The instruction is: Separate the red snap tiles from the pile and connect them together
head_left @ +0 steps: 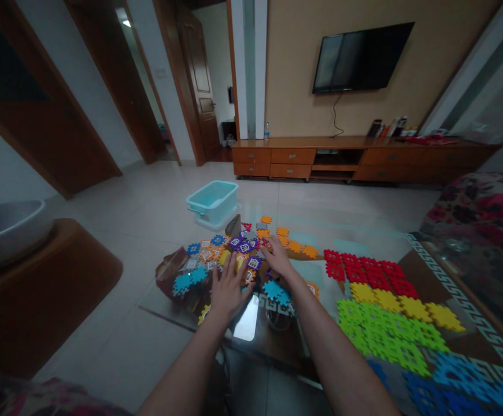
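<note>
- The left hand (229,287) is over the near side of a heap of interlocking plastic pieces (217,254) in blue, orange, purple, yellow and white. Its fingers (229,268) are spread and released, at the pieces, with nothing visibly pinched.
- The right hand (280,260) is just beside the left, over the far right side of the heap. Its fingers (273,245) are also spread and not clenched, and no piece shows gripped between them.
- The heap sits on a glass-topped surface (177,319), partly on a crumpled brown bag (169,271).
- To the right of the hands, a short row of orange pieces (292,245) leads toward joined red pieces (364,271).
- Nearer the person, yellow pieces (394,303), bright green pieces (381,335) and blue pieces (451,381) lie flat in colour bands on the same surface.
- A turquoise plastic tub (212,202) stands on the tiled floor (125,202) just beyond the surface.
- A metal bowl (4,231) rests on a brown stool (39,300) at the left.
- A floral sofa (481,219) runs along the right side.
- Ahead, a wooden cabinet (364,156) stands beneath a wall-mounted television (359,58), with a water bottle (266,131) on the cabinet's top.
</note>
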Demonstrator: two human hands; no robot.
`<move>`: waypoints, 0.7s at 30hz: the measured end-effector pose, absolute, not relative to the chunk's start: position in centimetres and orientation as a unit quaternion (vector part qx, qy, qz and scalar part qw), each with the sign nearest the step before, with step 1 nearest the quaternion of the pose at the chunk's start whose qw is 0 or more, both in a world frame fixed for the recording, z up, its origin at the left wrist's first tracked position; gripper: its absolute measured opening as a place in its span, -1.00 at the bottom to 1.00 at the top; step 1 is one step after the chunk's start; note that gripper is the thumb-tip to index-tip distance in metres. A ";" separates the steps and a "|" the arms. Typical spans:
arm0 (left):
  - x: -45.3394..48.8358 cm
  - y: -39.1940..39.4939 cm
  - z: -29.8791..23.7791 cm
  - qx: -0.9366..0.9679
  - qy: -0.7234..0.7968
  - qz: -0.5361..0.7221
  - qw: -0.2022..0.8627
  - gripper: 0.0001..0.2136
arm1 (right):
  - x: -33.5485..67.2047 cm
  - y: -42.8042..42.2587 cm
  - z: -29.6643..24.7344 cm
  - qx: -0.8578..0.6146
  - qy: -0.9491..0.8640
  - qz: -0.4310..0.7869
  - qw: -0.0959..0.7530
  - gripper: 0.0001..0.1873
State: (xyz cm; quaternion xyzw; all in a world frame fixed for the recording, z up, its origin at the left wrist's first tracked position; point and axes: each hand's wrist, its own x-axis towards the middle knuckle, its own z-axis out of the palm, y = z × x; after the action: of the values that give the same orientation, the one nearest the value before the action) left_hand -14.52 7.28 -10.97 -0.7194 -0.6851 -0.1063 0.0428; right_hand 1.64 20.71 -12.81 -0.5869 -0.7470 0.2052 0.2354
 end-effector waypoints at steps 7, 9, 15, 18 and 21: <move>-16.8 6.5 -9.0 -0.529 -0.840 -0.117 -0.007 -0.09 | 5.7 21.3 -13.0 -0.757 -0.591 0.121 0.251 -0.45; -17.0 5.6 -9.4 -0.442 -0.886 -0.103 -0.090 0.02 | 6.6 21.2 -13.8 -0.789 -0.560 0.132 0.214 -0.40; -15.1 4.0 -12.5 -0.459 -0.870 -0.087 -0.159 -0.11 | 4.7 20.8 -14.4 -0.770 -0.593 0.172 0.159 -0.30; -14.6 4.3 -13.5 -0.494 -0.861 -0.092 -0.080 -0.21 | 3.2 20.4 -13.8 -0.745 -0.617 0.204 0.149 -0.29; -14.8 5.0 -13.6 -0.547 -0.830 -0.104 0.009 -0.26 | 2.6 19.9 -13.3 -0.708 -0.647 0.240 0.150 -0.29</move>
State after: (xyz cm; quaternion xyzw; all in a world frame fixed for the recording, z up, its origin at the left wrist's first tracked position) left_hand -14.83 4.95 -13.62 -0.5473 -0.8304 -0.1042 0.0093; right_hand 2.60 19.92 -13.27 -0.7078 -0.6472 0.2400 0.1502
